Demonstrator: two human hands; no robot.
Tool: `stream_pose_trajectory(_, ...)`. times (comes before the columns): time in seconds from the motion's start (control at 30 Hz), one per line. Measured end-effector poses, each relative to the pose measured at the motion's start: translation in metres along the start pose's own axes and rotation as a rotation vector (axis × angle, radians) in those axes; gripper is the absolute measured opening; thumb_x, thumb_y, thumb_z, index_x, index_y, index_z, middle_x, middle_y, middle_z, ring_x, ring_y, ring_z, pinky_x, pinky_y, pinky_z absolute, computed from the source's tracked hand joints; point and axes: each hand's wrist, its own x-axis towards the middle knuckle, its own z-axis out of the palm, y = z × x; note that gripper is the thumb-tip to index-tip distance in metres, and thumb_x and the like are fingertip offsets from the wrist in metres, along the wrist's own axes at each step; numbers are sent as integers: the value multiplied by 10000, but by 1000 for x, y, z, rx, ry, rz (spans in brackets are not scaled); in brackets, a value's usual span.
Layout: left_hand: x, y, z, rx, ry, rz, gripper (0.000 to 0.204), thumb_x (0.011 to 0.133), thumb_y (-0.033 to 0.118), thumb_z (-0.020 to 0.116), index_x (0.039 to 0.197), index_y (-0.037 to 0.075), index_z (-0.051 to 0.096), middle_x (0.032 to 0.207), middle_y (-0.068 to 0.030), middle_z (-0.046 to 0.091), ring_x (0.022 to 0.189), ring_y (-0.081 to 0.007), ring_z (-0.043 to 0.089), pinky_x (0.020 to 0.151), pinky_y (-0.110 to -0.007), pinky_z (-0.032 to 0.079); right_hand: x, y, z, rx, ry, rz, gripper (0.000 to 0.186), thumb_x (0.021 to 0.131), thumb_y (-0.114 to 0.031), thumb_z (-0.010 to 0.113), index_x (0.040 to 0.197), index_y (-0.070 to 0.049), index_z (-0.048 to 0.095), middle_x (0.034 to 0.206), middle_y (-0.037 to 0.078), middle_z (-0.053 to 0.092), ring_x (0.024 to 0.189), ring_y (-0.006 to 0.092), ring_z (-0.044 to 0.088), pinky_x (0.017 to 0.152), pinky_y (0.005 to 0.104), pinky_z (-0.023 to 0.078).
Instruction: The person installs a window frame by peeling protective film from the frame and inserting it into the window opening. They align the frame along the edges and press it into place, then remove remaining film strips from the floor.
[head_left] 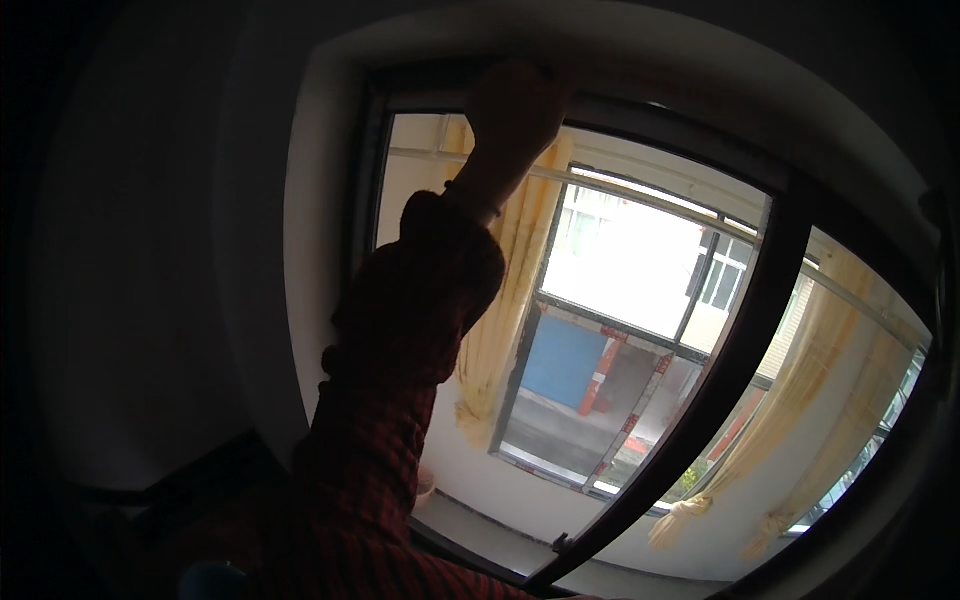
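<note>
Dim pale wall (300, 240), black-framed glass window (766, 300) — bare hand (515, 105) at top, finger closure indiscernible; could slip if overstretched.

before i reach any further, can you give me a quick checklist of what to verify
1. Raised hand placed at the top of the dark window frame: ok
2. Contact between fingers and frame: cannot tell, deep shadow
3. Checked sleeve back from the hand, wrist bare below it: ok
4. Light on the hand: not ok, dark against the bright panes
5. Right-hand yellow curtain knotted near its lower end: ok
6. Other hand's position: cannot tell
</note>
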Motion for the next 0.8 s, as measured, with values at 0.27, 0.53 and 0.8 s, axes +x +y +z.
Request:
stream_pose_trajectory(0.27, 9, -15, 35, 142, 177, 230, 230, 916, 284, 692, 749, 126, 676, 628, -23, 624, 522, -162, 583, 457, -311, 460, 45, -139, -23, 336, -250, -293, 195, 1012, -210, 572, 859, -90, 584, 673, -20, 557, 537, 120, 477, 508, 285, 391)
stream_pose_trajectory(0.53, 23, -18, 34, -860, -52, -310, 174, 851, 205, 768, 946, 82, 692, 775, -38, 682, 708, -159, 668, 612, -316, 547, -95, -500, -50, 87, 146, -1287, 204, 1003, -120, 579, 835, -6, 562, 679, 78, 538, 599, 180, 526, 568, 323, 424)
stream_pose_trajectory(0.8, 29, 3, 2, -1383, -146, -720, 346, 744, -20, 783, 1059, 24, 644, 851, -68, 672, 743, -152, 664, 639, -301, 572, -250, -775, 27, 139, 629, -2275, 189, 976, -266, 669, 1000, -79, 681, 868, 84, 716, 738, 182, 716, 633, 300, 580)
